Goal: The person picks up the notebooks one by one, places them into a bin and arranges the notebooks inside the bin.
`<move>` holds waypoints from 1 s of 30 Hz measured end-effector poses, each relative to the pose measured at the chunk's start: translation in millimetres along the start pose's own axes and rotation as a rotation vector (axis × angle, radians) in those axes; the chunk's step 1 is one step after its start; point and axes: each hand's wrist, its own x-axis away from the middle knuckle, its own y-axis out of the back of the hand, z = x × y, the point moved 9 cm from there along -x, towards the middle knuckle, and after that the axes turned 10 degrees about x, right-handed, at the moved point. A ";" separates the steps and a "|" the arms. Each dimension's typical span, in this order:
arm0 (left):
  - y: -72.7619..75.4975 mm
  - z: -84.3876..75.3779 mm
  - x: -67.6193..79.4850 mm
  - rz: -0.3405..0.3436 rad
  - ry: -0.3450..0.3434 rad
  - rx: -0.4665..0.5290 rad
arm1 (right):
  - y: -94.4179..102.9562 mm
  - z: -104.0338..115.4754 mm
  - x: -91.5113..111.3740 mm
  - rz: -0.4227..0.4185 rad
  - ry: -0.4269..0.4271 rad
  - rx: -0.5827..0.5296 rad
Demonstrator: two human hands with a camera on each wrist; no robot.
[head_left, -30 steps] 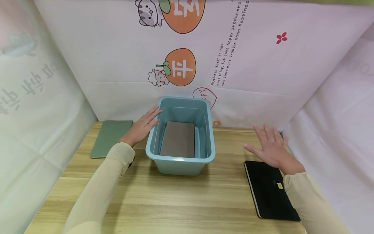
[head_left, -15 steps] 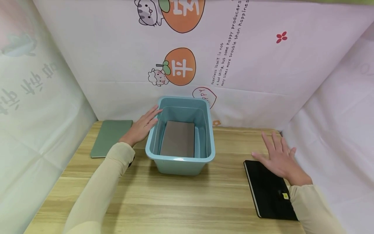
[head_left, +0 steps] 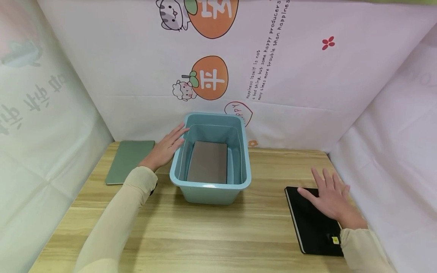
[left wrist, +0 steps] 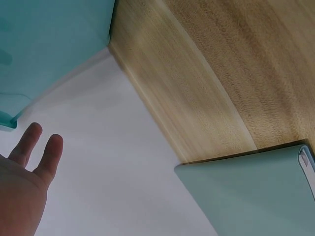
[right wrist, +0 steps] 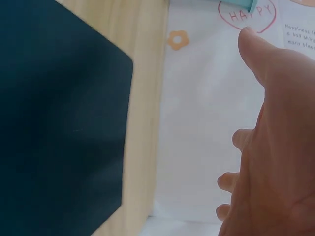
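My left hand (head_left: 164, 149) lies with straight fingers at the left rim of a blue plastic bin (head_left: 211, 195). Inside the bin a grey-brown notebook (head_left: 208, 163) lies flat on the bottom. Over the far end of a black notebook (head_left: 308, 223), my right hand (head_left: 331, 199) is spread, fingers apart and holding nothing. A small yellow tag shows on that notebook beside the sleeve. In the right wrist view the black notebook (right wrist: 64, 128) fills the left side, with the right hand (right wrist: 280, 137) apart from it.
A green notebook (head_left: 129, 161) lies on the wooden table (head_left: 205, 235) left of the bin, partly behind the left forearm. White printed cloth (head_left: 290, 76) stands behind the table and along both sides.
My right hand has moved toward me and slightly right, lower over the black notebook. The left hand and the bin have stayed in place.
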 end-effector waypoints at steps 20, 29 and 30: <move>-0.2 -4.7 0.1 0.007 -0.012 0.021 | -50.2 -28.2 20.8 0.072 -0.097 -0.067; -0.6 -4.6 0.0 0.011 -0.011 0.025 | -63.0 -32.2 24.0 0.071 -0.114 -0.061; -0.8 -4.6 -0.2 0.012 -0.014 0.024 | -63.8 -32.2 24.1 0.070 -0.115 -0.064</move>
